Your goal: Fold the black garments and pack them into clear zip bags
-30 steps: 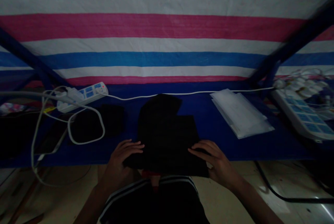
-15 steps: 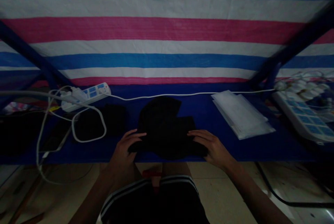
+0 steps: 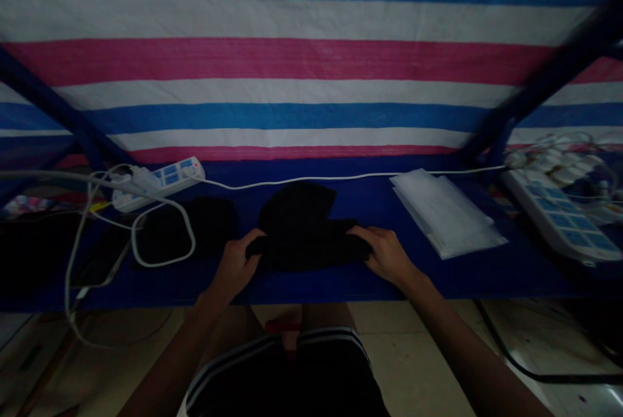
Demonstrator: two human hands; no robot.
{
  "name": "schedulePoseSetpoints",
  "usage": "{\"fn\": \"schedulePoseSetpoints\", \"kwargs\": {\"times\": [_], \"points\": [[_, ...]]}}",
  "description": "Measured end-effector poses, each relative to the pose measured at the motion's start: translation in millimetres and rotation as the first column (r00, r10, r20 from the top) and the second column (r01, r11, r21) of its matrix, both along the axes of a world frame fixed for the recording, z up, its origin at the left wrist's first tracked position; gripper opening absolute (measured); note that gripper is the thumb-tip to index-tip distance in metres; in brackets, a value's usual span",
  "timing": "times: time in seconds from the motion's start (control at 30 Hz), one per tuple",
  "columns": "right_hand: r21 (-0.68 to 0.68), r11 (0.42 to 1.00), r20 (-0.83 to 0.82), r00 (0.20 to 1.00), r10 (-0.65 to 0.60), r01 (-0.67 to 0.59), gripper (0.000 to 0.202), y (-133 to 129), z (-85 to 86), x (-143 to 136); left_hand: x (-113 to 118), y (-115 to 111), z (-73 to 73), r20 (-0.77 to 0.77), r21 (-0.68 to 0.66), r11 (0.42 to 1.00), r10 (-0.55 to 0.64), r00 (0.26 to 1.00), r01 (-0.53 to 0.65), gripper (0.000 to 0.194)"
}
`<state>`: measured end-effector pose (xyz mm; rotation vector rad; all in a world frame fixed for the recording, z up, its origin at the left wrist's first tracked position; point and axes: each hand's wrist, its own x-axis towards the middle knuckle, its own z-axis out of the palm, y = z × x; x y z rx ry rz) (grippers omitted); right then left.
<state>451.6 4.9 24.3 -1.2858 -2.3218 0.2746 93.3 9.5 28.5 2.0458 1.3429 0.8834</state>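
Note:
A black cloth item (image 3: 302,229), looking like a folded garment, lies on the blue table surface (image 3: 302,287) in front of me. Its exact kind is lost in the dark. My left hand (image 3: 239,261) pinches its near left edge, and my right hand (image 3: 382,250) pinches its near right edge. Between my hands the near part forms a folded band, while a rounded part lies flat behind it. A stack of translucent plastic bags (image 3: 448,213) lies to the right of my right hand. Left of my left hand rests another dark cloth item (image 3: 211,222).
On the left stand a white power strip (image 3: 178,176) with looped white cables and a phone (image 3: 104,261). Another power strip (image 3: 564,216) with many plugs is at the right. Blue bars (image 3: 535,93) slant on both sides before a striped sheet (image 3: 311,60).
Both hands have moved slightly away from me, carrying the cloth's near edge up over itself. The near edge that hung close to the table's front now lies farther back.

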Motion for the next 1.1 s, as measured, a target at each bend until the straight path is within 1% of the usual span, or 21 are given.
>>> {"fn": "schedulePoseSetpoints", "kwargs": {"times": [0.07, 0.17, 0.27, 0.37, 0.47, 0.6, 0.67, 0.73, 0.87, 1.0, 1.1], "points": [[-0.024, 1.0, -0.03, 1.0, 0.01, -0.01, 0.038, 6, 1.3, -2, 3, 7, 2.6, -0.019, -0.029, 0.999, 0.02, 1.0, -0.021, 0.02], [-0.034, 0.999, -0.071, 0.997, 0.025, -0.028, 0.04, 15, 4.5, -5, 7, 15, 6.9, -0.023, -0.063, 0.998, 0.012, 1.0, -0.014, 0.019], [-0.091, 0.996, -0.105, 0.994, 0.012, -0.022, 0.037, 23, 7.7, -7, 8, 22, 8.5, -0.015, -0.089, 0.996, 0.03, 0.999, -0.031, 0.025], [-0.195, 0.981, -0.139, 0.989, -0.048, 0.02, 0.031, 30, 10.1, -7, 8, 29, 4.2, -0.018, -0.08, 0.992, 0.095, 0.995, -0.096, 0.032], [-0.256, 0.964, -0.168, 0.979, -0.117, 0.071, 0.026, 36, 11.6, -8, 9, 38, -3.2, 0.002, -0.07, 0.981, 0.179, 0.984, -0.178, 0.033], [-0.306, 0.947, -0.175, 0.971, -0.16, 0.101, 0.024, 45, 11.4, -9, 11, 47, -9.1, 0.056, -0.114, 0.974, 0.204, 0.977, -0.197, 0.035], [-0.316, 0.942, -0.175, 0.969, -0.174, 0.111, 0.024, 51, 10.2, -10, 12, 51, -10.4, 0.062, -0.111, 0.967, 0.236, 0.97, -0.228, 0.04], [-0.322, 0.938, -0.176, 0.965, -0.196, 0.132, 0.024, 57, 7.9, -11, 12, 54, -11.5, 0.057, -0.106, 0.952, 0.295, 0.954, -0.288, 0.044], [-0.347, 0.916, -0.171, 0.947, -0.271, 0.2, 0.026, 69, 0.6, -10, 13, 62, -13.1, 0.045, -0.09, 0.919, 0.388, 0.921, -0.383, 0.049], [-0.388, 0.883, -0.162, 0.924, -0.346, 0.263, 0.039, 82, -7.9, -5, 17, 68, -11.4, 0.044, -0.081, 0.914, 0.403, 0.914, -0.398, 0.047], [-0.424, 0.858, -0.156, 0.91, -0.384, 0.289, 0.05, 89, -12.9, -2, 20, 70, -9.2, 0.036, -0.07, 0.915, 0.399, 0.916, -0.396, 0.044]]}}
